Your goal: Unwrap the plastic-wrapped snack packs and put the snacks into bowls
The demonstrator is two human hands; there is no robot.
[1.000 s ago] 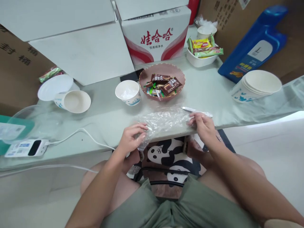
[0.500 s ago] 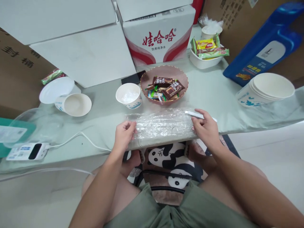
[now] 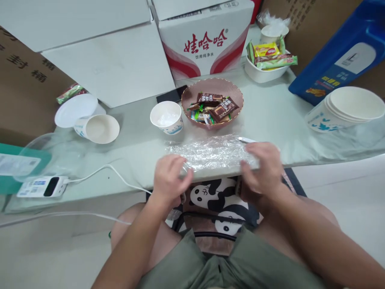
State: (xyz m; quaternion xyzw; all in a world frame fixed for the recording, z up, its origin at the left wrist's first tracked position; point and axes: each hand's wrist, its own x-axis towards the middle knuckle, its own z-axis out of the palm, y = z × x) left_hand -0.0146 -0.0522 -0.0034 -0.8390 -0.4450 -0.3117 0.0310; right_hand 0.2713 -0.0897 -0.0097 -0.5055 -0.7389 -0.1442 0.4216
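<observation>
A crinkled sheet of clear plastic film (image 3: 213, 152) lies on the table close to its front edge, in front of the bowl. My left hand (image 3: 169, 178) is at the film's left front corner, thumb and fingers apart. At the right end is my right hand (image 3: 264, 168), blurred by motion, its thumb away from the fingers. A slim white tool (image 3: 246, 139) pokes out from under its fingers; its exact kind is hidden. Behind the film stand a paper cup (image 3: 167, 117) with clear plastic inside and a pink ribbed bowl (image 3: 188, 94) of wrapped snacks (image 3: 222, 109).
To the left are a tipped paper cup (image 3: 102, 129), a white power strip (image 3: 45, 186) and its cable (image 3: 120, 174). At the right stand stacked paper cups (image 3: 345, 108), a blue bottle (image 3: 333, 60) and a white snack tub (image 3: 264, 74). White boxes (image 3: 111, 64) line the back.
My left hand has shifted right and nearer me, and its pinch has opened. My right hand has turned over the white tool, covering more of it. The view has moved slightly.
</observation>
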